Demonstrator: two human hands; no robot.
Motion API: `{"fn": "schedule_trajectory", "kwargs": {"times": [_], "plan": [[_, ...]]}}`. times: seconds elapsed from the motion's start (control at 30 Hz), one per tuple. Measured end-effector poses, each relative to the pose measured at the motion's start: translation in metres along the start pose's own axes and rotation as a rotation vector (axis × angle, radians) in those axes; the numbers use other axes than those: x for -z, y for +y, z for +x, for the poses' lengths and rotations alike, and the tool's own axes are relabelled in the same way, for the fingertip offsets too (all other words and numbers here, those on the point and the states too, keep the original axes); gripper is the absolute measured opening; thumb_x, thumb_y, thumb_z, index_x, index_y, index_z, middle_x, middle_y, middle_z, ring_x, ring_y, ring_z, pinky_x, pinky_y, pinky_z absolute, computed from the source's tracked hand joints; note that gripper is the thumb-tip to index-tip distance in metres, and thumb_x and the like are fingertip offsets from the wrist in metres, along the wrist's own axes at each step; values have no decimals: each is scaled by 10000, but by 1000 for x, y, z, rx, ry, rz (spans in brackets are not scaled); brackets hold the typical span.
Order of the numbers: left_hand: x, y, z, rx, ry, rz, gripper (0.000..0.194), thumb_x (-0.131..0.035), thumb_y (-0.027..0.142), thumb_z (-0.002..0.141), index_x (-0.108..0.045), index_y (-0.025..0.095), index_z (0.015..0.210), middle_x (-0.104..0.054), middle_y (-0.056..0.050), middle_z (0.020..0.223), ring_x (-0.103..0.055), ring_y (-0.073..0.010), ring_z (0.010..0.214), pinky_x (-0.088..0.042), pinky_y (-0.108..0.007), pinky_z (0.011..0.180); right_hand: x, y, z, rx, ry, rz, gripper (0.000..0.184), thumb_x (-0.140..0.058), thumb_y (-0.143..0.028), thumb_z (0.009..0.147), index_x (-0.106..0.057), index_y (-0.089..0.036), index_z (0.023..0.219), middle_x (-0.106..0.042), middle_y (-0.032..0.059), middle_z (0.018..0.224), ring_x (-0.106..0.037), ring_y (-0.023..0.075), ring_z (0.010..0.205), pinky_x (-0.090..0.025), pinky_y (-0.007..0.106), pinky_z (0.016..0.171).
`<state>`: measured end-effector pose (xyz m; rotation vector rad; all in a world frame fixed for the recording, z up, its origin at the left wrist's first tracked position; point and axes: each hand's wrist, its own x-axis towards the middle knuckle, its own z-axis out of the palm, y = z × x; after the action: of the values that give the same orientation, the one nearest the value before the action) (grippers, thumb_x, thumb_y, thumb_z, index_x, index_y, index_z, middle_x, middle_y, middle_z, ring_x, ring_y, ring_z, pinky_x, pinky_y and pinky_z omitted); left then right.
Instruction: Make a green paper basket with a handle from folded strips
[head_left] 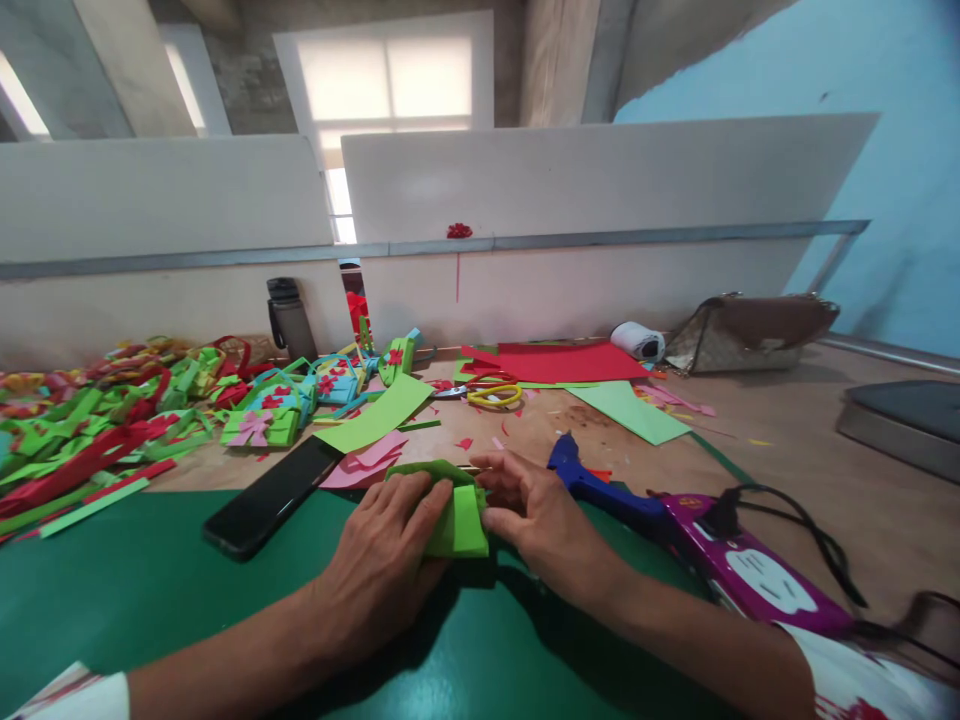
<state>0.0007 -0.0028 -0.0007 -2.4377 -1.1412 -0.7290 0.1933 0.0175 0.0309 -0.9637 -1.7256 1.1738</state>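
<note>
A folded piece of light green paper (463,522) is held low over the green mat (330,650). My left hand (401,535) is closed on its left side, the fingers lying over the top. At its right edge, my right hand (536,515) pinches the paper between thumb and curled fingers. Behind the hands lie pink paper pieces (367,462) and a light green sheet (379,415). A black phone (271,497) rests left of my left hand. The blue glue gun (600,485) lies just beyond my right hand.
Finished small paper bags (274,405) and a heap of colored paper strips (97,440) cover the left. Yellow-handled scissors (495,396), red sheets (562,362) and a dark bottle (291,320) stand or lie at the back. A purple power strip (757,565) with cables and a handbag (750,332) are right.
</note>
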Motion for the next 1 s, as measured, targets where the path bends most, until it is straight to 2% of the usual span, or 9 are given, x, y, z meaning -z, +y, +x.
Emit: {"fn": "schedule_trajectory", "kwargs": {"times": [0.2, 0.33, 0.47, 0.63, 0.7, 0.77, 0.8, 0.9, 1.0], "plan": [[4, 0, 7, 76, -130, 23, 526, -628, 225, 760, -403, 179, 1233, -548, -131, 1134, -522, -293, 996, -467, -454, 831, 2, 0, 0, 61, 114, -214, 460, -501, -48, 749, -516, -150, 1197, -611, 98, 1138, -586, 195, 1047, -434, 409, 968], [2, -10, 24, 43, -136, 34, 493, -627, 225, 771, -421, 202, 1218, -545, -107, 1168, -515, -277, 1031, -435, -440, 882, 2, -1, 0, 79, 126, -269, 429, -509, -108, 756, -524, -181, 1179, -593, 96, 1206, -554, 219, 1118, -406, 434, 997], [-11, -24, 51, 26, -134, 45, 492, -638, 247, 772, -441, 184, 1219, -543, -109, 1183, -500, -276, 1059, -409, -428, 901, 6, -4, 1, 127, 269, -363, 465, -522, -193, 751, -485, -197, 1215, -551, 89, 1269, -472, 242, 1217, -348, 447, 1046], [-24, -33, 80, 17, -169, 63, 532, -594, 443, 804, -451, 184, 1247, -517, -134, 1248, -463, -309, 1133, -361, -480, 946, 9, -4, -1, 151, 297, -414, 464, -501, -272, 775, -464, -221, 1235, -534, 74, 1296, -446, 237, 1244, -354, 428, 1046], [-16, -43, 83, 13, -219, 119, 518, -562, 392, 835, -412, 209, 1296, -446, -124, 1351, -400, -307, 1219, -316, -502, 988, 10, -1, -2, 104, 266, -420, 480, -508, -304, 770, -466, -216, 1239, -530, 94, 1301, -448, 258, 1243, -352, 456, 1041], [0, -60, 80, 44, -329, 220, 445, -512, 235, 862, -420, 229, 1297, -435, -96, 1380, -409, -276, 1223, -307, -486, 998, 10, 0, -4, 70, 226, -425, 490, -499, -326, 774, -464, -212, 1250, -518, 111, 1314, -437, 271, 1251, -332, 488, 1044], [10, -70, 76, 70, -418, 274, 434, -517, 192, 849, -448, 244, 1274, -475, -79, 1348, -444, -263, 1191, -314, -473, 991, 10, 1, -5, 60, 203, -426, 496, -493, -332, 780, -459, -211, 1259, -511, 116, 1321, -432, 272, 1254, -324, 499, 1045], [33, -97, 58, 130, -520, 323, 241, -563, 145, 788, -623, 194, 1017, -623, -106, 1124, -547, -284, 1038, -393, -450, 877, 8, 0, -7, 46, 155, -424, 513, -482, -334, 786, -444, -199, 1280, -500, 131, 1330, -428, 273, 1254, -315, 521, 1042], [35, -108, 40, 145, -549, 349, 181, -510, 70, 786, -651, 168, 843, -675, -103, 929, -597, -267, 926, -424, -413, 794, 6, -3, -7, 37, 129, -409, 518, -490, -314, 774, -454, -179, 1273, -504, 147, 1323, -430, 278, 1251, -305, 535, 1042]]}}
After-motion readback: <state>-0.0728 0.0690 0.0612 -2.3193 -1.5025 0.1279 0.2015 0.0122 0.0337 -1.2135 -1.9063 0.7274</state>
